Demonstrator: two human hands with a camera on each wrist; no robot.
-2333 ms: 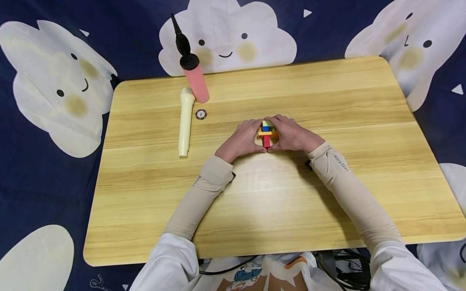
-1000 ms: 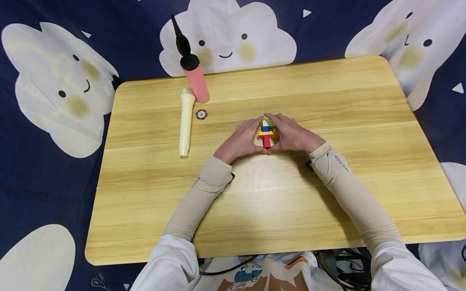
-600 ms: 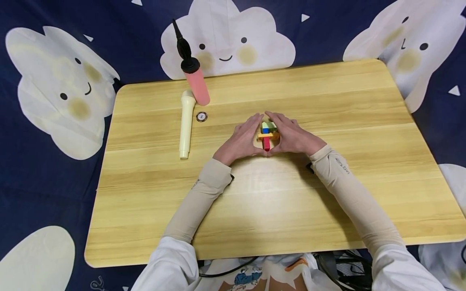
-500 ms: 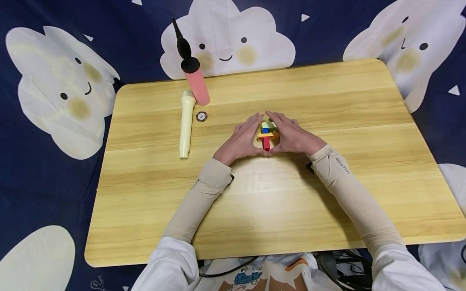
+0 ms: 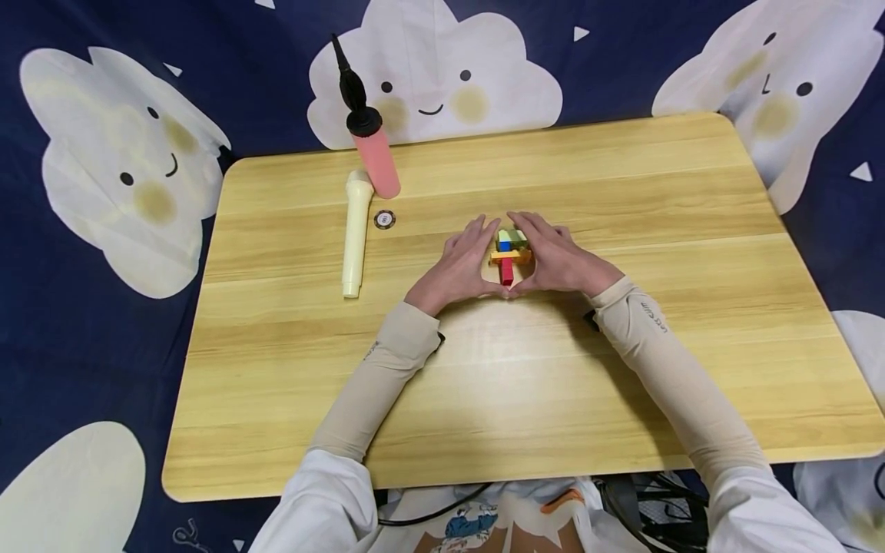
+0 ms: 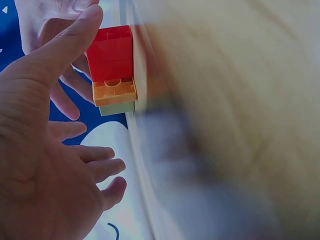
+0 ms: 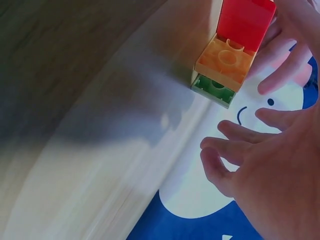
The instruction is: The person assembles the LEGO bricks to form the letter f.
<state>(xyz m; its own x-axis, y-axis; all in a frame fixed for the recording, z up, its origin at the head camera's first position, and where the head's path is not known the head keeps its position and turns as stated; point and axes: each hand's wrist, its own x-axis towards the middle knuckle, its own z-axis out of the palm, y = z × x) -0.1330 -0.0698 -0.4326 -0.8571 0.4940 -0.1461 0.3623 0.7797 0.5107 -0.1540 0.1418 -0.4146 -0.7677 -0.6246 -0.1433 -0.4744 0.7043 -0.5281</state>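
A small build of toy building blocks stands on the table between my hands. In the head view its red block [image 5: 507,272] is nearest me, with an orange block [image 5: 508,256], a blue block [image 5: 505,246] and pale green blocks [image 5: 512,236] behind. My left hand [image 5: 459,265] curves around the left side and my right hand [image 5: 561,261] around the right, thumb tips meeting or nearly meeting in front. Both wrist views show loosely bent, spread fingers apart from the orange block [image 6: 114,91] and the green block [image 7: 215,89]. Neither hand grips the build.
Left of the hands, a cream microphone-shaped stick [image 5: 356,234] lies beside a pink hand pump [image 5: 376,161] with a black nozzle. A round chip [image 5: 384,220] is near them. A cloud-patterned dark blue cloth [image 5: 276,69] hangs behind the wooden table [image 5: 622,184].
The fingertips at the far side of the build have spread a little apart, so more of the blocks shows. The build stays in about the same place; the view shifts slightly.
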